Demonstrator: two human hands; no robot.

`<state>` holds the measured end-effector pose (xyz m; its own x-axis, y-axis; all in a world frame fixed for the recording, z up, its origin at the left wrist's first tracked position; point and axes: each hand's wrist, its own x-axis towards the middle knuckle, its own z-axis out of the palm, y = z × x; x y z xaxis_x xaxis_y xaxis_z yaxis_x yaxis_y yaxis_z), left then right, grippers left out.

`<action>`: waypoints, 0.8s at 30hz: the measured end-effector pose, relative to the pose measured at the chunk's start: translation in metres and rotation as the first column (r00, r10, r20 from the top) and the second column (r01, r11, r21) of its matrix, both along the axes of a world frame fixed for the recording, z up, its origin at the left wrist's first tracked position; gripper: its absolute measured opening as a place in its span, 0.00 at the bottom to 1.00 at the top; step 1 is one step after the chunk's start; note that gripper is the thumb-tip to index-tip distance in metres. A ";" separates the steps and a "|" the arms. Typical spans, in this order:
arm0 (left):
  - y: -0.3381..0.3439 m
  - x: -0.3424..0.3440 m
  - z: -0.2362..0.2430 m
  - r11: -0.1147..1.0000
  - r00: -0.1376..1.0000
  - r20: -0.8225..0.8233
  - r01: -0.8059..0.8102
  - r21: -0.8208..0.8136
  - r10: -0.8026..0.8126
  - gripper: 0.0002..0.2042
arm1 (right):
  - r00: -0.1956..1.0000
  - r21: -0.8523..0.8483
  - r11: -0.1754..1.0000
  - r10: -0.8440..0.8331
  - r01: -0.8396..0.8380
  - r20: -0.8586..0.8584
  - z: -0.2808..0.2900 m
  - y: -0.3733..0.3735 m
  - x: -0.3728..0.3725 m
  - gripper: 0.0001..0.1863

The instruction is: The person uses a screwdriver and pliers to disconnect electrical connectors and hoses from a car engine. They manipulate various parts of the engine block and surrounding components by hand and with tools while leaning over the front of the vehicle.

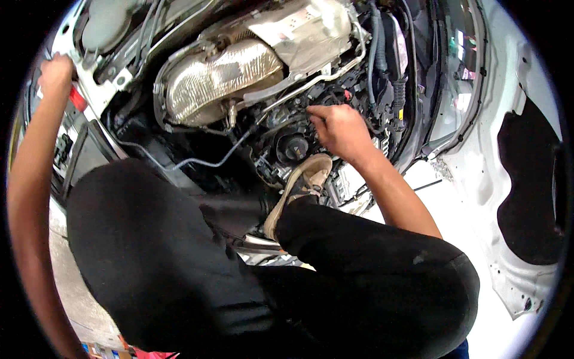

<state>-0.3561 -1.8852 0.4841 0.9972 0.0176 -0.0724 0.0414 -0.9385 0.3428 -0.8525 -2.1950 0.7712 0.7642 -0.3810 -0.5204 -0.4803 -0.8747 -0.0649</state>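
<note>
At the far left, my left hand [57,72] is closed at the light-coloured edge of the car body [95,87]. A red piece [78,99] shows just below its fingers; whether the hand holds it, I cannot tell. My right hand [344,134] reaches over the dark engine [278,122], its index finger pointing left and the other fingers curled in. What its fingertips grip, if anything, is hidden. Just below and left of this hand is a round black cap [292,147]. A shiny metal heat shield [221,81] lies beyond it.
My shoe [305,179] rests on the engine bay beside the right hand. A thin grey tube [206,163] crosses the dark gap at left. Ribbed hoses [399,99] run along the right, near the windshield [454,78]. The raised body panel [496,179] stands at far right.
</note>
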 end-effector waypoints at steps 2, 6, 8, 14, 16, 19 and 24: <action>0.007 0.001 0.007 0.951 0.981 -0.008 0.191 0.242 -0.195 0.31 | 0.996 -0.027 0.996 0.079 -0.080 -0.039 0.002 0.002 0.001 0.12; -0.024 -0.033 0.037 0.999 1.000 -0.012 -0.028 -0.043 0.028 0.27 | 0.992 -0.060 0.993 0.096 -0.102 -0.083 0.002 0.002 -0.005 0.13; -0.028 -0.039 0.053 0.994 0.994 -0.049 -0.098 -0.050 0.096 0.28 | 0.993 -0.054 0.995 0.081 -0.085 -0.084 0.000 0.004 -0.002 0.14; -0.041 -0.048 0.069 0.979 0.975 -0.092 -0.200 0.029 0.202 0.26 | 0.952 -0.036 0.999 -0.038 0.029 -0.304 0.014 0.013 0.019 0.12; -0.039 -0.047 0.069 0.977 0.976 -0.062 -0.208 0.033 0.210 0.26 | 0.944 -0.037 0.999 -0.035 0.024 -0.328 0.015 0.017 0.021 0.12; -0.047 -0.051 0.070 0.975 0.973 -0.068 -0.220 0.042 0.222 0.25 | 0.946 -0.050 0.999 -0.013 -0.003 -0.325 0.017 0.018 0.017 0.13; -0.042 -0.046 0.066 0.973 0.973 -0.035 -0.225 0.053 0.227 0.25 | 0.952 -0.049 0.999 -0.005 -0.010 -0.305 0.011 0.024 0.025 0.13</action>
<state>-0.4022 -1.9270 0.5497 0.9631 0.2471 -0.1063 0.2677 -0.9186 0.2907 -0.8278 -2.1708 0.7825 0.5732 -0.4103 -0.7093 -0.4684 -0.8743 0.1273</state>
